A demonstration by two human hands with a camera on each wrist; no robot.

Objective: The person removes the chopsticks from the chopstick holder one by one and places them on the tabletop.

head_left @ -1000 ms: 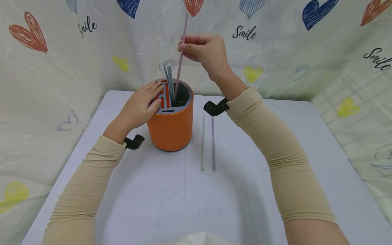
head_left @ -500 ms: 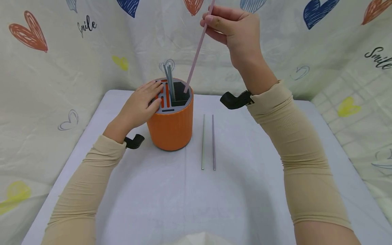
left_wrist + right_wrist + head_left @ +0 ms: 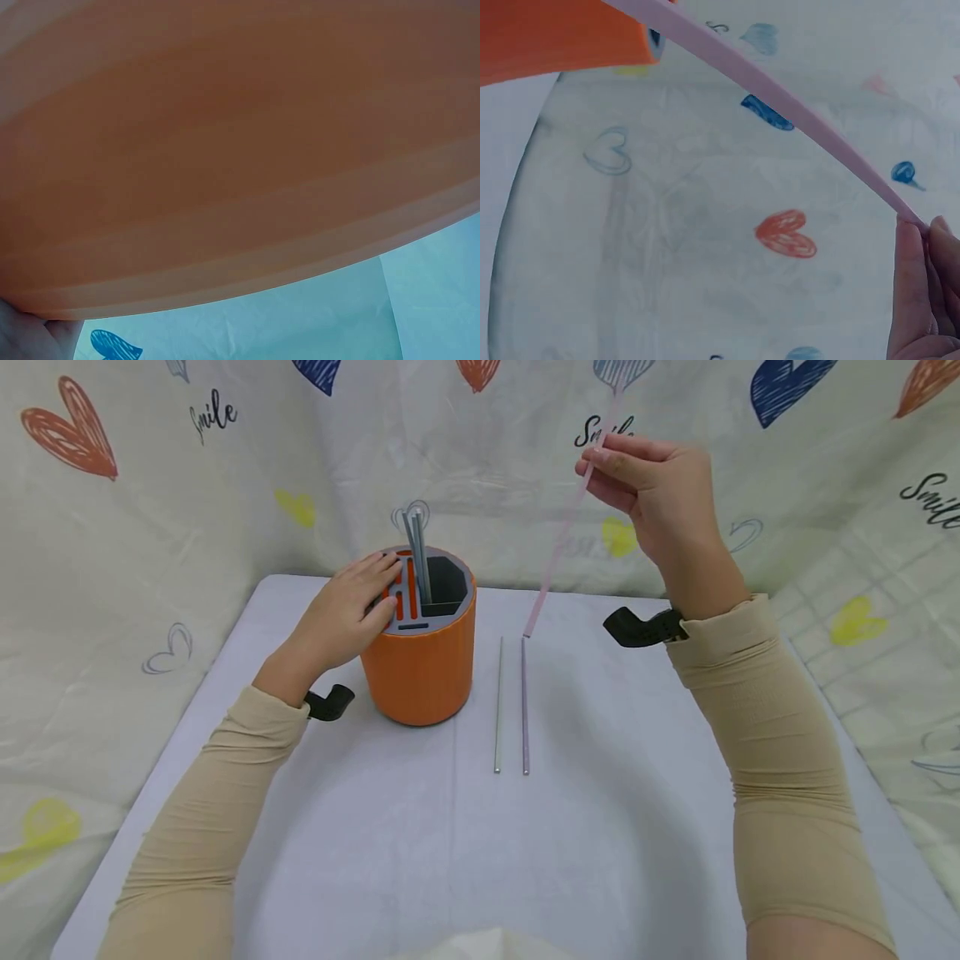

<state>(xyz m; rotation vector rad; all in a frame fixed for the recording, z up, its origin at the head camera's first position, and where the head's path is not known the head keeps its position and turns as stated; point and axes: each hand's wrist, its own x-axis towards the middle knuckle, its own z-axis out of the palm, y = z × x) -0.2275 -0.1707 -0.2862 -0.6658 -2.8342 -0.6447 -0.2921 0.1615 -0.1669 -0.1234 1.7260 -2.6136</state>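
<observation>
A long, thin pink chopstick slants down to the left, pinched near its upper part by the right hand, which is raised at the right. In the right wrist view the fingertips meet on the chopstick. The left hand rests on the left side of an orange round holder, its fingers laid over the slotted grey top. Several grey sticks stand upright in the holder's large dark compartment. The holder's orange wall fills most of the left wrist view.
On the white table, right of the holder, a pale green chopstick and a purple chopstick lie side by side. A cloth backdrop printed with hearts rises behind the table's far edge.
The right hand has carried the pink chopstick up out of the holder's compartment and to the right, over the two lying chopsticks' far ends. The left hand has stayed on the holder.
</observation>
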